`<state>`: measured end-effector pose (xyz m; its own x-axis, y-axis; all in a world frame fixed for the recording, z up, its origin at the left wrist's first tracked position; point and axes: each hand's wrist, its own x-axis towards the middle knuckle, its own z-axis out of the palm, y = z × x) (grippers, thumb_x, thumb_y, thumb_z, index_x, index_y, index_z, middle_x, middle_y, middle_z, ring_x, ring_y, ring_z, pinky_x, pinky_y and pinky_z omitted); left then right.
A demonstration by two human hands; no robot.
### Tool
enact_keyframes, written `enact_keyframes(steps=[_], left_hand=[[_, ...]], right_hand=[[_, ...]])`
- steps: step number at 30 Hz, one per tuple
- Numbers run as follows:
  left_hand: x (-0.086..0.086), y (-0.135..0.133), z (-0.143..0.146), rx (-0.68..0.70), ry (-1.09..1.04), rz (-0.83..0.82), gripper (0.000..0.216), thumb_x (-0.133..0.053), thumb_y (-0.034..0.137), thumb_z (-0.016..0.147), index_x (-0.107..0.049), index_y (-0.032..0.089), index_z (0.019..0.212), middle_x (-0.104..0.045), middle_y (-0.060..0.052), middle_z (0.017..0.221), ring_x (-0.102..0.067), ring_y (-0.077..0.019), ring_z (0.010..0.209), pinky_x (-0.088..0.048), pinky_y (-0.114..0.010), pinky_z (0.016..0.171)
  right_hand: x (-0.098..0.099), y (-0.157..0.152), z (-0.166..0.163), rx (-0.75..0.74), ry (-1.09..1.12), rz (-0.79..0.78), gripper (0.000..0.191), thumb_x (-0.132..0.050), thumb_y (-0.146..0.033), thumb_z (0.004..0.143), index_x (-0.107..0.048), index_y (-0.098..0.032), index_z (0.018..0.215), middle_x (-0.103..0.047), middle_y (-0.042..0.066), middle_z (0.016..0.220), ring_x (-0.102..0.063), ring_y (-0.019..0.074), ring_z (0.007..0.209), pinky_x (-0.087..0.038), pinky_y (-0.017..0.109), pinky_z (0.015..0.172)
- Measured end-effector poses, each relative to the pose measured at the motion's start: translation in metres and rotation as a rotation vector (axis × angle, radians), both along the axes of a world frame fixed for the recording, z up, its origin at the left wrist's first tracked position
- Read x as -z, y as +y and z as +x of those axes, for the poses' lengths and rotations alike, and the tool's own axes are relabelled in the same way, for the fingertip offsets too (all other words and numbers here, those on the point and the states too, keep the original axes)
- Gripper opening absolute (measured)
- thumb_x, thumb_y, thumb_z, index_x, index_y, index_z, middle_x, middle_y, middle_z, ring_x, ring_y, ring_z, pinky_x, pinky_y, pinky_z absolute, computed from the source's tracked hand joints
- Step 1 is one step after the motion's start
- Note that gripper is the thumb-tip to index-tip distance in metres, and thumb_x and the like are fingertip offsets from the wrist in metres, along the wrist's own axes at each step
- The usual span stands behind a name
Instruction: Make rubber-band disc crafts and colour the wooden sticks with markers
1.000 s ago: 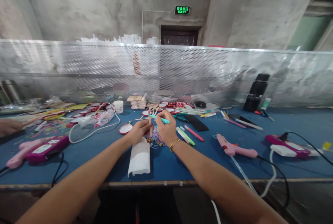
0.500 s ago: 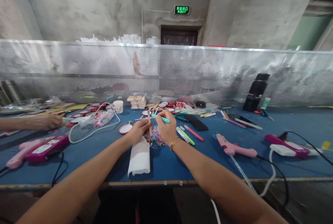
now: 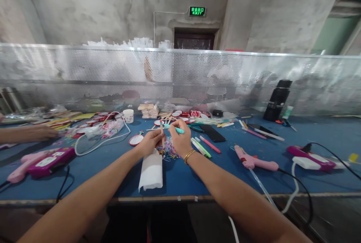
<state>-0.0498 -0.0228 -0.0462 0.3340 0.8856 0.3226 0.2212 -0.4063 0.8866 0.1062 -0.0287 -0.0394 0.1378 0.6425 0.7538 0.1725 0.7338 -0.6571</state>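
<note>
Upright between the fingers of my left hand (image 3: 152, 141) is a wooden craft stick (image 3: 162, 134) with red at its upper end. My right hand (image 3: 181, 137) grips a turquoise marker (image 3: 177, 129), its tip pointing left close to the stick's upper part. Whether the tip touches the wood I cannot tell. Below and between the hands lies a heap of small colourful bands (image 3: 170, 149). A folded white paper (image 3: 151, 171) lies on the blue table under my left wrist. Right of my right hand are a green marker (image 3: 204, 149) and a pink marker (image 3: 210, 144).
A pink glue gun (image 3: 254, 160) stands at the right, near a purple and white power strip (image 3: 313, 159). A paper cup (image 3: 128, 116), stacked wooden pieces (image 3: 149, 111) and a black bottle (image 3: 278, 100) stand further back. Another person's hand (image 3: 42, 133) is at the left.
My hands, the craft stick and the marker look almost the same as before. The other person's hand at the far left has moved left.
</note>
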Motion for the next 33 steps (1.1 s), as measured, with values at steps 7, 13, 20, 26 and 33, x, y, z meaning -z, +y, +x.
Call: enact_keyframes(steps=[7, 13, 20, 26, 33], left_hand=[[-0.0029, -0.004, 0.0026, 0.003, -0.012, 0.004, 0.054, -0.06, 0.069, 0.075, -0.048, 0.017, 0.063, -0.043, 0.005, 0.048, -0.035, -0.0074, 0.044, -0.024, -0.023, 0.044], [-0.0007, -0.0027, 0.0017, 0.002, 0.009, 0.016, 0.052, -0.058, 0.067, 0.078, -0.047, 0.018, 0.064, -0.043, 0.004, 0.05, -0.036, -0.0078, 0.045, -0.025, -0.024, 0.045], [-0.001, -0.0019, 0.0003, -0.015, 0.026, 0.028, 0.053, -0.058, 0.067, 0.078, -0.048, 0.017, 0.063, -0.044, 0.004, 0.049, -0.036, -0.0081, 0.044, -0.025, -0.024, 0.045], [-0.0018, -0.0014, 0.0004, -0.007, 0.02, 0.022, 0.052, -0.057, 0.067, 0.078, -0.05, 0.017, 0.065, -0.043, 0.005, 0.048, -0.035, -0.008, 0.044, -0.025, -0.023, 0.045], [-0.0029, -0.0041, 0.002, 0.001, 0.004, 0.015, 0.053, -0.06, 0.066, 0.077, -0.047, 0.017, 0.061, -0.043, 0.004, 0.048, -0.035, -0.0074, 0.044, -0.025, -0.023, 0.044]], right_hand=[[-0.0012, -0.0039, -0.0007, -0.042, -0.021, 0.012, 0.012, -0.053, -0.024, 0.083, -0.053, -0.022, 0.071, -0.059, -0.004, 0.065, -0.055, 0.0137, 0.062, -0.043, 0.027, 0.066], [-0.0019, -0.0054, -0.0007, -0.053, -0.026, 0.016, 0.012, -0.054, -0.024, 0.083, -0.053, -0.021, 0.071, -0.058, -0.004, 0.064, -0.054, 0.0132, 0.06, -0.042, 0.026, 0.065], [-0.0017, -0.0034, -0.0002, -0.008, -0.024, 0.012, 0.011, -0.054, -0.023, 0.082, -0.053, -0.021, 0.07, -0.057, -0.004, 0.064, -0.053, 0.0135, 0.061, -0.042, 0.026, 0.064], [0.0015, 0.0007, -0.0001, 0.011, -0.019, -0.002, 0.01, -0.052, -0.024, 0.083, -0.053, -0.022, 0.073, -0.058, -0.004, 0.066, -0.054, 0.0142, 0.063, -0.041, 0.026, 0.064], [-0.0004, -0.0044, -0.0016, -0.06, -0.021, 0.003, 0.011, -0.053, -0.026, 0.083, -0.053, -0.022, 0.073, -0.06, -0.004, 0.065, -0.054, 0.0137, 0.061, -0.043, 0.026, 0.063]])
